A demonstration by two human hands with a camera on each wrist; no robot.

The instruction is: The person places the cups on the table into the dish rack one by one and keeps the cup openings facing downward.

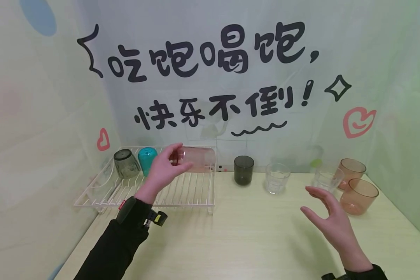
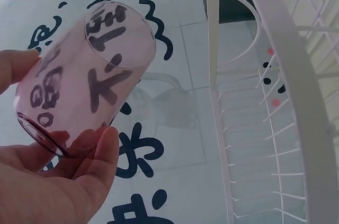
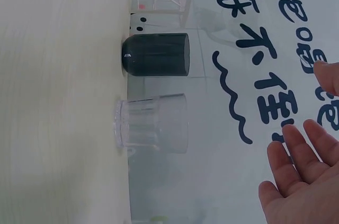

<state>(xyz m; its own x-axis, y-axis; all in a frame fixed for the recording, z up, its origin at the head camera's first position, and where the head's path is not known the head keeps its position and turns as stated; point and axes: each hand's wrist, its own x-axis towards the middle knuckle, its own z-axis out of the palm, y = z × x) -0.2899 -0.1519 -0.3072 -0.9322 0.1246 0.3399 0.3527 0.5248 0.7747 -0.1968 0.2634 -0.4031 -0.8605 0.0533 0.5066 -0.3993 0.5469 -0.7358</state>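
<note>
My left hand [image 1: 163, 168] grips a pink see-through glass [image 1: 199, 158] near one end, thumb on one side and fingers on the other. The glass lies almost level over the white wire dish rack [image 1: 182, 205]. In the left wrist view, the wall lettering shows through the pink glass [image 2: 79, 83]. A grey glass [image 1: 126, 163] and a teal glass [image 1: 147, 158] lean upside down on the rack's left part. My right hand [image 1: 336, 227] holds nothing, thumb and fingers spread apart, in front of a clear glass [image 1: 326, 178] on the right.
Along the table's [image 1: 252, 237] back stand a dark glass [image 1: 244, 171] and another clear glass [image 1: 277, 179], both upright. Two orange-tinted glasses [image 1: 359, 197] stand at the right, close to the side curtain [image 1: 406, 147]. A printed cloth [image 1: 203, 89] hangs behind the table.
</note>
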